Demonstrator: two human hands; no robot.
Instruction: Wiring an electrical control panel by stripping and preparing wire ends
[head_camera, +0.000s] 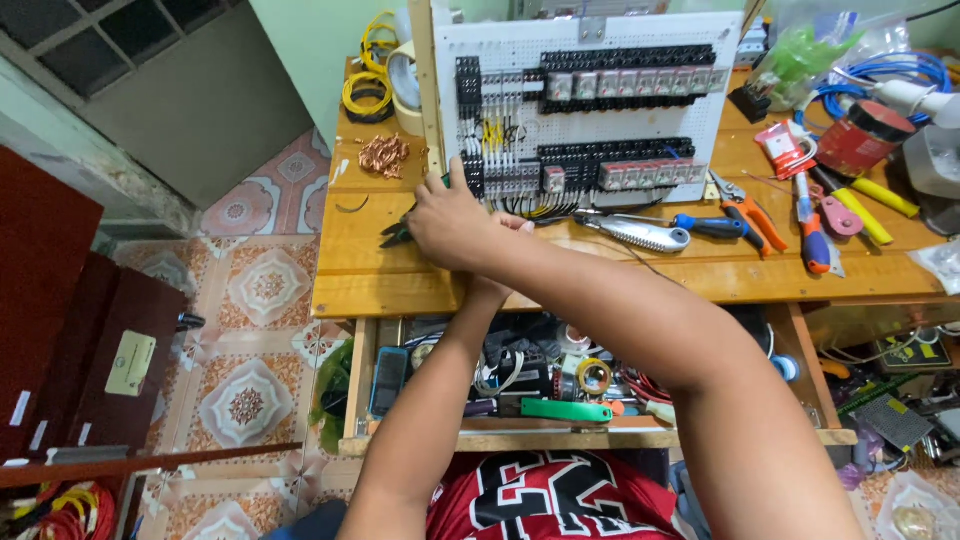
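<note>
A white perforated panel (585, 40) stands upright on the wooden workbench (520, 270), carrying rows of black relays and terminal blocks (620, 85) with thin wires. My right hand (450, 225) reaches across to the panel's lower left corner and is closed around a dark pliers-like tool (395, 232) that sticks out to its left. My left arm comes up from below. My left hand (513, 225) is mostly hidden under my right wrist, only some fingertips showing near the wires at the panel's foot. What it holds is hidden.
A grey-handled crimper (645, 236), a blue screwdriver (712, 225), orange pliers (748, 212) and yellow-handled tools (872, 205) lie right of the panel. Copper wire scraps (383, 155) and yellow wire coils (368, 92) sit at the left. An open drawer (560, 385) full of tools is below the bench.
</note>
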